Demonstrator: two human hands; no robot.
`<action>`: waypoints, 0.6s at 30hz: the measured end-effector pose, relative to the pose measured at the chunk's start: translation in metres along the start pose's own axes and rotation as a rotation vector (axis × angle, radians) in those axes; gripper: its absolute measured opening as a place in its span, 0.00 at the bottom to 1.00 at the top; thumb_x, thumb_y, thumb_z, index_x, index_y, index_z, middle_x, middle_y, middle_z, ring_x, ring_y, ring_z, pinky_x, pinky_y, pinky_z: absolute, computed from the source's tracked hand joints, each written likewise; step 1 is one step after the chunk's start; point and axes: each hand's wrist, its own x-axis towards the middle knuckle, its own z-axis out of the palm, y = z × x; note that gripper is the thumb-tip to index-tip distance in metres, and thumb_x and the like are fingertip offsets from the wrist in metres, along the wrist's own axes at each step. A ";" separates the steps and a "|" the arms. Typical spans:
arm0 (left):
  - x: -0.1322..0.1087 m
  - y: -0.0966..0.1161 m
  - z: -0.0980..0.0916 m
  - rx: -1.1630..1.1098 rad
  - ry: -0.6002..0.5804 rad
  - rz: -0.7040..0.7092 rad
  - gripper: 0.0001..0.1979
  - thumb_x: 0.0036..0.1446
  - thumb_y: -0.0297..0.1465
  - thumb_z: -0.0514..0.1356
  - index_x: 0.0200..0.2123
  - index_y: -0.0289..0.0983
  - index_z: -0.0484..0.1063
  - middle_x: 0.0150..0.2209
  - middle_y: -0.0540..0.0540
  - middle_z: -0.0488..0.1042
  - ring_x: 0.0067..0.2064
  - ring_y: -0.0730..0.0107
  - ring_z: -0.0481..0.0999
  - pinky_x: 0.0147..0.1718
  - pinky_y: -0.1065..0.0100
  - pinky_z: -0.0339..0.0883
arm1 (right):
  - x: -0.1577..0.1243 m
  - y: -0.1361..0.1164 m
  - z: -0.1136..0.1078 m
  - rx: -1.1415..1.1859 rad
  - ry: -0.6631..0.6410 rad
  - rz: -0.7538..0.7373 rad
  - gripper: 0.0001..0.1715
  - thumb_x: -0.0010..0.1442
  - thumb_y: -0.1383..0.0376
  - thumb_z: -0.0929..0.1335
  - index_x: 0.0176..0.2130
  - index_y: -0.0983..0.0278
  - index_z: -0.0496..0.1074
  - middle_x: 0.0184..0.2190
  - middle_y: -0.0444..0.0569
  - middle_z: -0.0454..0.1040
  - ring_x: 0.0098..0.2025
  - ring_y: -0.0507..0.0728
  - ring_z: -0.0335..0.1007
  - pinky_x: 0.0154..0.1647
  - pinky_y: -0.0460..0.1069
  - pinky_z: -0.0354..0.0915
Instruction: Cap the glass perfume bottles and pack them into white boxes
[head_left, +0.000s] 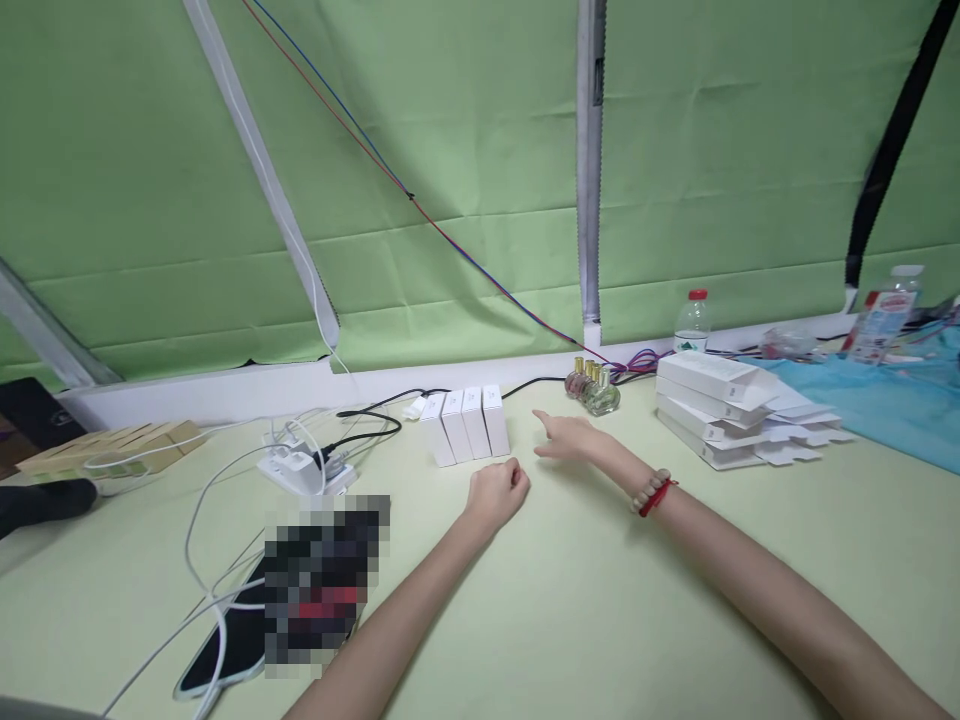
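Note:
Several small white boxes (466, 428) stand upright in a row in the middle of the table. Just in front of them rests my left hand (496, 490), curled into a fist with nothing showing in it. To the right of the row, my right hand (568, 438) hovers low over the table with its fingers stretched out, apart from any object. Beyond it sits a cluster of small glass bottles (602, 396) with gold tops, some pinkish and some greenish. A beaded bracelet with a red string circles my right wrist.
Flattened white cartons (712, 405) are stacked at the right, by a red-capped bottle (694, 325) and blue cloth (885, 400). At the left lie a power strip (304, 470) with tangled cables, a partly blurred dark tablet-like device (232, 640) and yellowish boxes (120, 447). Green fabric (465, 150) hangs behind.

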 end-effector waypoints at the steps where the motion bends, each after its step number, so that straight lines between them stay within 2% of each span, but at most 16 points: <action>1: 0.000 0.000 -0.001 0.000 0.006 0.002 0.12 0.56 0.31 0.46 0.25 0.38 0.65 0.25 0.49 0.72 0.29 0.70 0.71 0.26 0.69 0.48 | -0.002 0.005 -0.010 0.009 0.005 -0.003 0.38 0.55 0.57 0.65 0.61 0.65 0.55 0.47 0.56 0.73 0.49 0.62 0.69 0.46 0.52 0.60; 4: 0.001 0.001 -0.004 0.007 -0.002 -0.006 0.11 0.56 0.32 0.46 0.26 0.38 0.66 0.25 0.49 0.72 0.29 0.69 0.70 0.26 0.69 0.49 | -0.012 0.018 -0.042 0.021 0.106 0.026 0.30 0.57 0.55 0.62 0.57 0.60 0.61 0.51 0.50 0.71 0.51 0.59 0.66 0.48 0.51 0.59; 7: 0.002 0.003 -0.007 0.010 -0.004 -0.010 0.12 0.56 0.32 0.46 0.25 0.38 0.65 0.24 0.49 0.71 0.29 0.69 0.70 0.26 0.69 0.49 | -0.026 0.034 -0.074 0.077 0.383 0.051 0.26 0.56 0.57 0.63 0.53 0.61 0.66 0.49 0.50 0.72 0.49 0.58 0.68 0.48 0.50 0.60; 10: 0.003 0.003 -0.008 0.018 -0.010 -0.021 0.11 0.56 0.33 0.46 0.24 0.38 0.63 0.23 0.50 0.70 0.28 0.69 0.69 0.26 0.69 0.48 | -0.039 0.060 -0.098 0.078 0.595 0.142 0.23 0.56 0.58 0.63 0.50 0.63 0.68 0.50 0.51 0.71 0.51 0.58 0.66 0.52 0.52 0.58; 14: 0.005 0.002 -0.007 0.012 -0.019 -0.022 0.11 0.55 0.33 0.45 0.23 0.38 0.60 0.23 0.50 0.69 0.27 0.70 0.68 0.25 0.70 0.48 | -0.050 0.113 -0.111 0.094 0.736 0.472 0.24 0.55 0.58 0.63 0.50 0.65 0.69 0.49 0.56 0.70 0.53 0.63 0.64 0.54 0.61 0.55; 18: 0.007 -0.001 -0.006 0.003 -0.016 -0.009 0.11 0.55 0.34 0.45 0.22 0.38 0.57 0.23 0.50 0.69 0.27 0.70 0.67 0.26 0.70 0.48 | -0.055 0.168 -0.106 0.241 0.770 0.780 0.28 0.56 0.54 0.62 0.51 0.66 0.68 0.49 0.62 0.69 0.54 0.68 0.62 0.54 0.67 0.51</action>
